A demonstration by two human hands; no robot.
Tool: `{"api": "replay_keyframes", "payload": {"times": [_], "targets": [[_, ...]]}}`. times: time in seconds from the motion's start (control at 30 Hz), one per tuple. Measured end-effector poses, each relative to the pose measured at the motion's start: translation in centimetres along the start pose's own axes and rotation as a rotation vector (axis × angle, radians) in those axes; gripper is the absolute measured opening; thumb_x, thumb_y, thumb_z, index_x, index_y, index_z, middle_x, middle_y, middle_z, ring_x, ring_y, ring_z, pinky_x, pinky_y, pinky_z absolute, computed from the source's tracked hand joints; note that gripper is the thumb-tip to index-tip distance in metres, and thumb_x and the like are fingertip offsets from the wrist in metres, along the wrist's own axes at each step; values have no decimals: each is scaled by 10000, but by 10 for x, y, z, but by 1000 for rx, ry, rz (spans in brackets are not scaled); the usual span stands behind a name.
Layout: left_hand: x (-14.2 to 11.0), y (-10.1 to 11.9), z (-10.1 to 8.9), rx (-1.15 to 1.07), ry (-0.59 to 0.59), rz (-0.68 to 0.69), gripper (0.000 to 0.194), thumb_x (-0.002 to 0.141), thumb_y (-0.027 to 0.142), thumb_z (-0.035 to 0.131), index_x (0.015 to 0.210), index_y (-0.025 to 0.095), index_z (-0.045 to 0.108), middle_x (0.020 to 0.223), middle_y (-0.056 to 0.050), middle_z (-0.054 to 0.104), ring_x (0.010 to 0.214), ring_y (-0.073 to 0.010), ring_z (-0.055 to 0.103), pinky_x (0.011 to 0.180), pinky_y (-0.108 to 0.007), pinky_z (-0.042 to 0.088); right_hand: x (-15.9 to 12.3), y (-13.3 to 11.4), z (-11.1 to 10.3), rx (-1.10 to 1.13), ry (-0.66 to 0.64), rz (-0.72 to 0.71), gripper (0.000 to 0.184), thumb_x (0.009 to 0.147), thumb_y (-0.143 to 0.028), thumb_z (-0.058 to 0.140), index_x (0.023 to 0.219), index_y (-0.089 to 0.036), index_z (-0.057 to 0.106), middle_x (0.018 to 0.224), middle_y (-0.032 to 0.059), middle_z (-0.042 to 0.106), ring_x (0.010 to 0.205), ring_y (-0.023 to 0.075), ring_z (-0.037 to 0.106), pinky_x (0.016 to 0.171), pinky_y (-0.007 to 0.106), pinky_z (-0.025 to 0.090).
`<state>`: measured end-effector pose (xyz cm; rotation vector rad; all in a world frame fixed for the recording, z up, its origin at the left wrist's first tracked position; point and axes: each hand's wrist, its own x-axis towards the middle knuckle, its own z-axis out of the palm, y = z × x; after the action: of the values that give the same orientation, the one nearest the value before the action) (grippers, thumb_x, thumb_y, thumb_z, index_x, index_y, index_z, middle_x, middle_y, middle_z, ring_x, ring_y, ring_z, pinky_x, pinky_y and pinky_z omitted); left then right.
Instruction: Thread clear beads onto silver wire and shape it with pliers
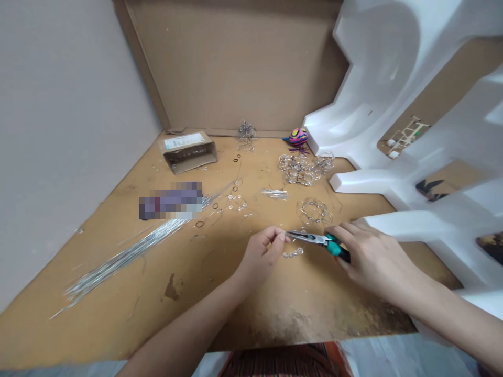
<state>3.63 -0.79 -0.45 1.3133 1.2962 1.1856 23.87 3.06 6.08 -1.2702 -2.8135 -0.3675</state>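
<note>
The person's right hand [369, 251] is wrapped around the teal-and-black handles of silver long-nosed metal pliers [312, 238]. The pliers' long axis runs nearly sideways, with the nose toward the left hand [265, 248], whose thumb and finger pinch what looks like a thin silver wire [287, 233] at the pliers' tip. The right hand is nearer the handles, the left nearer the nose. A short row of clear round beads [294, 253] lies just nearside of the pliers; a beaded wire ring [314, 210] lies just beyond them. The worn yellow-brown tabletop [220, 309] extends under the pliers. A white moulded structure [373, 125] stands right of them, a brown panel [236, 68] well beyond.
</note>
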Motion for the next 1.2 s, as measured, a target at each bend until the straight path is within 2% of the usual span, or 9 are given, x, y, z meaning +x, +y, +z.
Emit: {"api": "replay_keyframes", "payload": {"times": [0.27, 0.53, 0.77, 0.9, 1.07, 1.2], "targets": [[1, 0, 1, 41, -19, 26, 208, 831, 299, 414, 720, 169, 534, 544, 56, 351, 494, -76, 288, 470, -197, 246, 0, 1, 3, 16, -60, 44, 151, 721, -216, 499, 854, -218, 571, 713, 11, 601, 654, 186, 552, 541, 262, 288], [1, -3, 2, -104, -6, -1, 101, 801, 290, 466, 829, 198, 498, 574, 69, 352, 494, -70, 284, 469, -180, 254, -1, 6, 7, 5, -77, 43, 231, 721, -228, 499, 940, -236, 572, 758, 1, 630, 644, 178, 575, 530, 258, 287], [2, -2, 1, 4, 10, 17, 159, 823, 312, 438, 769, 186, 518, 612, 46, 409, 542, -82, 335, 516, -195, 289, 1, 6, 6, 18, -80, 58, 185, 718, -229, 509, 890, -233, 577, 718, -8, 620, 635, 176, 564, 519, 261, 268], [4, -3, 0, -10, 19, 13, 171, 824, 316, 436, 775, 184, 533, 663, 30, 466, 575, -90, 368, 535, -198, 301, 3, 3, 4, 24, -72, 59, 177, 712, -210, 520, 880, -217, 573, 735, 2, 610, 665, 182, 552, 557, 268, 289], [3, -6, 1, -37, 28, -4, 153, 824, 309, 444, 788, 188, 530, 619, 43, 397, 570, -92, 342, 539, -201, 289, 5, 1, 1, -31, -44, 19, 140, 733, -220, 530, 867, -192, 563, 763, 32, 582, 739, 209, 510, 629, 288, 297], [3, -6, 2, -62, 28, -6, 149, 824, 302, 448, 770, 184, 520, 643, 40, 403, 579, -90, 336, 538, -200, 283, 4, 0, -2, -124, -10, 4, 80, 793, -237, 501, 833, -196, 557, 755, 36, 563, 737, 217, 482, 638, 308, 274]]}}
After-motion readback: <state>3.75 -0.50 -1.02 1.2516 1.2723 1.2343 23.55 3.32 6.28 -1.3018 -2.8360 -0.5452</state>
